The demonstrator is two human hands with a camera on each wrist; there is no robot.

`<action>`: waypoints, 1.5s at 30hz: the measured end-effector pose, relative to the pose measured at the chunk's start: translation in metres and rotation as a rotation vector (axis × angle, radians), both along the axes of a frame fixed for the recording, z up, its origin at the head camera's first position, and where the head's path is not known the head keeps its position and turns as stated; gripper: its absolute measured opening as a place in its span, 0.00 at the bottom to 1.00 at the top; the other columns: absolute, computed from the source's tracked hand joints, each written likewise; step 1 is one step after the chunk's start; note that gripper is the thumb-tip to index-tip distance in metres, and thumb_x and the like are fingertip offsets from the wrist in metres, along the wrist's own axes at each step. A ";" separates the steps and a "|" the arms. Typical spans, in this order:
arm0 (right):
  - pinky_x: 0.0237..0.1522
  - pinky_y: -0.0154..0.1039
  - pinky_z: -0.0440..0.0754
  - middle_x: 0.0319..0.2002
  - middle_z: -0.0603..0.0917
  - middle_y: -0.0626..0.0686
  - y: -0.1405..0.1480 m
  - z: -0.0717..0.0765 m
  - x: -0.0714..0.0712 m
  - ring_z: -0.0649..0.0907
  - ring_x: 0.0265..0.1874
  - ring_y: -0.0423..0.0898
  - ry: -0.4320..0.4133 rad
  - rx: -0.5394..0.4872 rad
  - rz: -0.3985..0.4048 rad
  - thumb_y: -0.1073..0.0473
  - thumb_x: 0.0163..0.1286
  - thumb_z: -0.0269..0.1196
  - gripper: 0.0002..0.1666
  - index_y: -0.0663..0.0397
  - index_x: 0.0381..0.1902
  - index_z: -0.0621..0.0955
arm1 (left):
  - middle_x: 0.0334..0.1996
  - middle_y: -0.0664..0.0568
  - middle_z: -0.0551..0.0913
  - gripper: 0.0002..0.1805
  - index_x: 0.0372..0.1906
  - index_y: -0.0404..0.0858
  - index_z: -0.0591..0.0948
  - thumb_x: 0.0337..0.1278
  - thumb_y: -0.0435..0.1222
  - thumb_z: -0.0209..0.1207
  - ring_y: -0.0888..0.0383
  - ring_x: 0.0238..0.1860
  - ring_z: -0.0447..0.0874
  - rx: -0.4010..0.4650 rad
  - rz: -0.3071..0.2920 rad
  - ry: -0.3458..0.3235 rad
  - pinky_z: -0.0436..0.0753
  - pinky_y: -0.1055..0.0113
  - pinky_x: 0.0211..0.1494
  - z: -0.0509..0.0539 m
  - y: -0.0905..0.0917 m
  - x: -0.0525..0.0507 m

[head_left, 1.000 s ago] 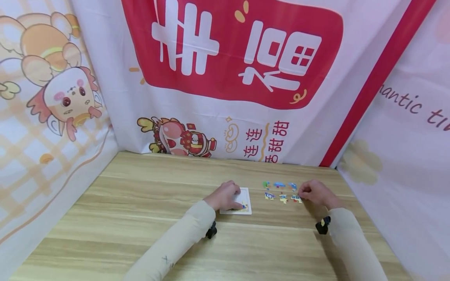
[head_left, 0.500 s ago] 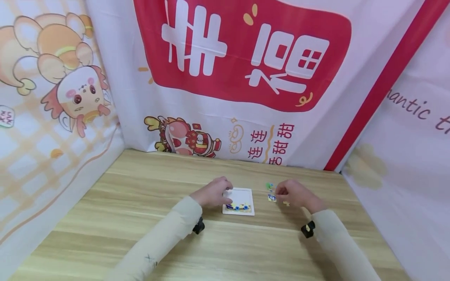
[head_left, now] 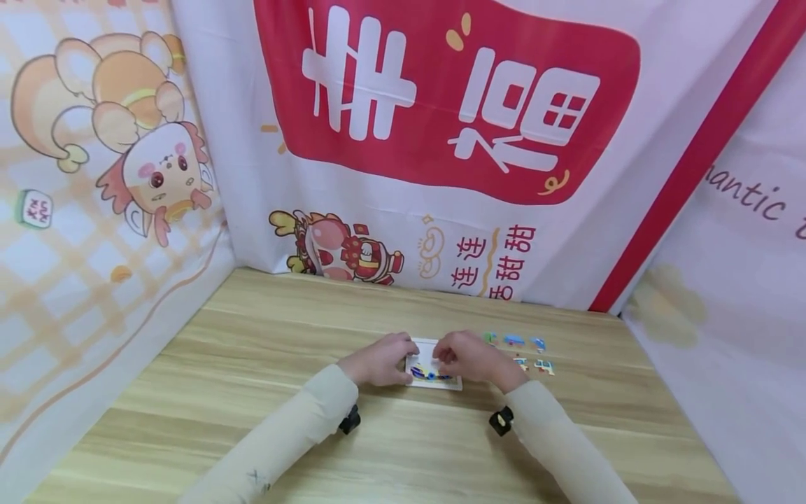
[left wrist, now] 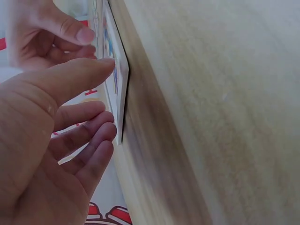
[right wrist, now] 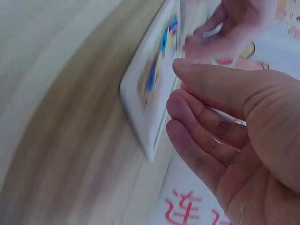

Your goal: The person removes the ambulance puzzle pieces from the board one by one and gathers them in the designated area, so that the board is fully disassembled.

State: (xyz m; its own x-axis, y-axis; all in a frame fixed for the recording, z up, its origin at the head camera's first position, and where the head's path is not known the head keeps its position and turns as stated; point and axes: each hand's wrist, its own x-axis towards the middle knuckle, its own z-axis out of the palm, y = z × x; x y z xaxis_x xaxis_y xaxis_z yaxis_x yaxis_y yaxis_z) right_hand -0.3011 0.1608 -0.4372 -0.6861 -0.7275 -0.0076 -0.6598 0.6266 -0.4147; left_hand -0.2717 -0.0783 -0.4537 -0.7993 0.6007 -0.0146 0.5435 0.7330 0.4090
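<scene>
A white-framed jigsaw board point(head_left: 457, 384) lies on the table, with colourful pieces along its near side. At its left edge is my left hand point(head_left: 378, 360), thumb and fingers apart and loosely bent. In the left wrist view its thumb point(left wrist: 101, 70) is at the board's edge; I cannot tell if it touches. Over the board's right part, my right hand point(head_left: 469, 355) has its thumb and fingertips close together. No piece shows between them in the right wrist view, where the tips are partly hidden. Right of that hand lie several loose jigsaw pieces point(head_left: 514, 340).
The wooden table point(head_left: 403, 448) meets printed fabric walls at the back point(head_left: 352, 182), left and right. The loose pieces stand in two rows, and the right hand and wrist may cover part of them. A black wrist camera point(head_left: 502, 421) sits on the right wrist.
My right hand has moved left from beyond the loose pieces, across them, to the board. My left hand has drawn back from over the board to its left edge.
</scene>
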 end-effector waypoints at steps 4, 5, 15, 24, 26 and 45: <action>0.45 0.37 0.88 0.41 0.91 0.53 -0.016 -0.004 0.000 0.87 0.39 0.45 -0.009 0.008 0.025 0.67 0.66 0.73 0.12 0.60 0.48 0.89 | 0.51 0.45 0.81 0.27 0.62 0.33 0.82 0.61 0.39 0.73 0.57 0.48 0.75 0.010 -0.014 0.023 0.80 0.60 0.57 0.000 0.001 -0.002; 0.45 0.37 0.88 0.41 0.91 0.53 -0.019 -0.005 0.000 0.87 0.39 0.45 -0.020 0.005 0.028 0.68 0.66 0.73 0.13 0.60 0.48 0.89 | 0.50 0.45 0.81 0.26 0.62 0.33 0.82 0.61 0.39 0.73 0.57 0.47 0.74 0.015 -0.017 0.025 0.79 0.61 0.55 0.000 0.001 -0.002; 0.43 0.32 0.85 0.41 0.90 0.52 -0.024 -0.011 -0.001 0.85 0.37 0.42 -0.089 -0.016 0.028 0.71 0.62 0.75 0.20 0.58 0.52 0.89 | 0.52 0.47 0.81 0.26 0.62 0.36 0.83 0.61 0.40 0.74 0.53 0.50 0.78 0.074 -0.011 -0.043 0.79 0.61 0.57 -0.006 -0.002 -0.006; 0.44 0.33 0.86 0.40 0.90 0.52 -0.028 -0.013 -0.003 0.85 0.37 0.41 -0.064 -0.019 0.021 0.72 0.59 0.75 0.18 0.58 0.48 0.90 | 0.53 0.47 0.82 0.27 0.61 0.36 0.83 0.59 0.39 0.76 0.54 0.50 0.78 0.087 -0.002 -0.054 0.80 0.60 0.58 -0.006 -0.003 -0.007; 0.46 0.34 0.86 0.41 0.90 0.50 -0.028 -0.014 -0.002 0.85 0.39 0.41 -0.057 -0.013 0.012 0.72 0.60 0.75 0.18 0.56 0.48 0.90 | 0.53 0.47 0.82 0.27 0.61 0.35 0.83 0.59 0.39 0.76 0.54 0.51 0.79 0.093 -0.001 -0.058 0.81 0.59 0.60 -0.005 -0.002 -0.006; 0.48 0.32 0.87 0.44 0.91 0.50 -0.029 -0.016 0.006 0.87 0.42 0.40 -0.034 -0.110 -0.031 0.68 0.68 0.70 0.12 0.58 0.49 0.88 | 0.54 0.50 0.82 0.26 0.62 0.39 0.83 0.60 0.40 0.75 0.57 0.53 0.79 0.115 0.013 -0.092 0.81 0.59 0.64 -0.008 -0.004 -0.008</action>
